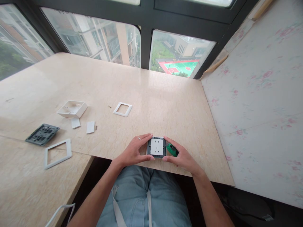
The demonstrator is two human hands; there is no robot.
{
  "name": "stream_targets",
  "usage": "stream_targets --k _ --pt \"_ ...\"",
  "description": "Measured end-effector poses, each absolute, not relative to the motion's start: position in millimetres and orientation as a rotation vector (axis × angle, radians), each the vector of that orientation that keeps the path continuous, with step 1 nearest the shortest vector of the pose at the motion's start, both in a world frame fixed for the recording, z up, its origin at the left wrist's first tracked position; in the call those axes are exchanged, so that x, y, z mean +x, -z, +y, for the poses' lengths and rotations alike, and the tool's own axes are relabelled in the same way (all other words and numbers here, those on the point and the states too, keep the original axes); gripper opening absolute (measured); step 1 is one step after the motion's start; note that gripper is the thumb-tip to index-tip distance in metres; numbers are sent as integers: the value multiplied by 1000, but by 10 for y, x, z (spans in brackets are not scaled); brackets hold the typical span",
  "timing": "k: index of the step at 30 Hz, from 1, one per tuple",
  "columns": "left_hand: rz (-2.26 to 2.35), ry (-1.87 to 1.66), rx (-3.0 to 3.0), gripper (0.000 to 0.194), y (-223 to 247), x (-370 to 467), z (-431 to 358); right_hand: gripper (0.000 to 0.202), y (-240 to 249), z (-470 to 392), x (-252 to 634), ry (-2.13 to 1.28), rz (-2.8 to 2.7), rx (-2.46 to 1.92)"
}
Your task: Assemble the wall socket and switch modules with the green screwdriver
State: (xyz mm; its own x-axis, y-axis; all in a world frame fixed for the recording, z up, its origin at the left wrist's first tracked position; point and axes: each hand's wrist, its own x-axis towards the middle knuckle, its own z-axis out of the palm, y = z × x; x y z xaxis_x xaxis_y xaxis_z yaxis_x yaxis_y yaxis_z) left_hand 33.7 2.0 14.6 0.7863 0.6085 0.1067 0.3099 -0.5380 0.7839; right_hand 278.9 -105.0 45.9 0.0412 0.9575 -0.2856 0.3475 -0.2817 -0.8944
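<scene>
A wall socket (156,147) with a white face and dark grey frame sits near the front edge of the counter, its slots facing up. My left hand (134,150) grips its left side, thumb at the near corner and fingers at the far one. On the opposite side my right hand (181,156) holds the socket the same way. A green-handled tool (172,149) lies by my right palm, partly covered by the hand; whether the hand touches it I cannot tell. Beyond the socket lies a white square frame (129,110) on the counter.
To the left are a white box (80,110), two small white plates (90,127), a dark grey socket base (42,134) and a larger white frame (69,148). A tiny screw (109,106) lies near the square frame. A papered wall (258,94) bounds the right; windows stand behind.
</scene>
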Motion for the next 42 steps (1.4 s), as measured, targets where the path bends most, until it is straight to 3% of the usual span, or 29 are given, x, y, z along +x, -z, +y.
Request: stream_targets --k 25,38,42 --pt "757 -458 2053 86 -200 381 7 85 -420 -1072 2799 -1415 -1130 -1665" --pt "699 -476 1952 103 -139 327 15 86 -367 -1074 2800 -1449 -1063 -1602" --pt "610 -514 1822 80 -108 271 64 87 -364 -1077 2803 -1454 -1053 -1592"
